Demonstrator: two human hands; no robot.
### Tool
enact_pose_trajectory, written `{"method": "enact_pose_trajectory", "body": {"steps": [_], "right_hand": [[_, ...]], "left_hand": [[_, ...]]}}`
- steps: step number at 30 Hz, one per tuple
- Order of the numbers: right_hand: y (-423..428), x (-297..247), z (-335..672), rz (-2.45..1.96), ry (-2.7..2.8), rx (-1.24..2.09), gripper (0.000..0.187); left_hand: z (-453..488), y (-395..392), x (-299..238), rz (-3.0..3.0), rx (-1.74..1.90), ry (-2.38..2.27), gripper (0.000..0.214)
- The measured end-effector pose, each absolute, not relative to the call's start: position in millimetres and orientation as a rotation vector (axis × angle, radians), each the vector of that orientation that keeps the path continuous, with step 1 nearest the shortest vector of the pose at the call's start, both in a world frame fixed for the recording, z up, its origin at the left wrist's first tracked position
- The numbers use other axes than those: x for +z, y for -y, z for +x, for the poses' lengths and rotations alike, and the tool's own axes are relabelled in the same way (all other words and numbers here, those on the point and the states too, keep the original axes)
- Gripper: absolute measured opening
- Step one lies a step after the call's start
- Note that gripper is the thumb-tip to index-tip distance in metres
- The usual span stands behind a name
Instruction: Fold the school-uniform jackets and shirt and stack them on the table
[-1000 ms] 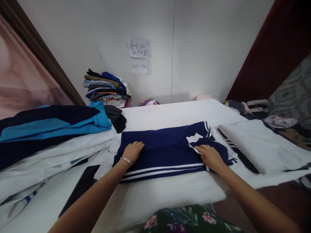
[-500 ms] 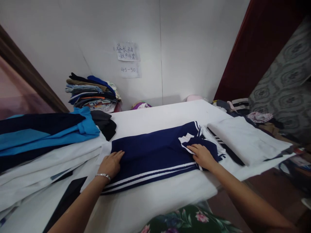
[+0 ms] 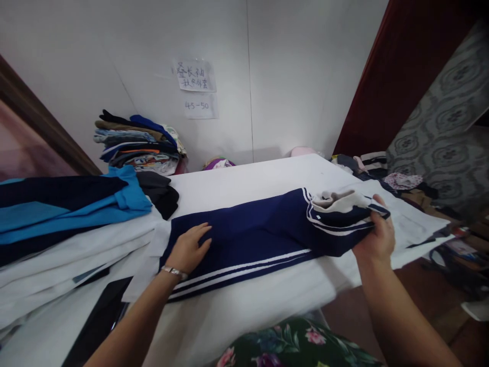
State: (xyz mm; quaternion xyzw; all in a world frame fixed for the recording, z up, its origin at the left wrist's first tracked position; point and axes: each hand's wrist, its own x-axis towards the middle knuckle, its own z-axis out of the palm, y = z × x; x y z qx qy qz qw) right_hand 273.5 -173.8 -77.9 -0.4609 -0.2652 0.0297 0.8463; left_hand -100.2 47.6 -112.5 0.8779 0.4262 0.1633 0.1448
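A navy garment with white stripes [image 3: 244,229] lies lengthwise on the white table [image 3: 244,181]. Its right end, with a collar-like opening showing a pale inside, is raised and curled up off the surface. My right hand [image 3: 378,237] is closed on that raised end, gripping its right edge between thumb and fingers. My left hand [image 3: 191,247], a metal bracelet at the wrist, rests over the garment's left part with fingers stretched out and thumb apart. Part of a white cloth [image 3: 143,270] shows beside and under the garment's left end.
Blue and navy clothing [image 3: 76,204] is heaped at the left, above white garments [image 3: 84,255]. Folded clothes form a stack [image 3: 139,145] by the wall. A white garment [image 3: 408,219] lies at the right. A dark flat object [image 3: 99,321] sits near my left forearm.
My right hand has lifted the garment's right end and moved right with it. My left hand has shifted slightly right, its fingers more spread. The view has turned a little.
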Motion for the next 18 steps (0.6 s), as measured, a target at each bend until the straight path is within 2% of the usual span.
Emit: {"method": "enact_pose_trajectory", "body": {"steps": [4,7,9,13,16,18], "right_hand": [[161,-66,241,-0.927,0.683,0.036,0.035],[157,-74,212,-1.007,0.920,-0.001,0.034],[160,-83,198,-1.073,1.267,0.030,0.037],[172,-94,193,-1.010,1.923,0.222,0.052],[175,-97,216,-0.993,1.859,0.370,0.041],[165,-101,244,-1.121,1.669,0.340,0.036]], "left_hand": [[-34,4,-97,2.169,0.667,-0.862,0.043],[5,44,-94,1.720,0.596,-0.578,0.058],[20,63,-97,1.383,0.535,-0.462,0.066],[25,78,-108,0.976,0.517,-0.530,0.058],[19,78,-115,0.945,0.538,-0.635,0.047],[15,77,-115,0.972,0.543,-0.668,0.048]]}}
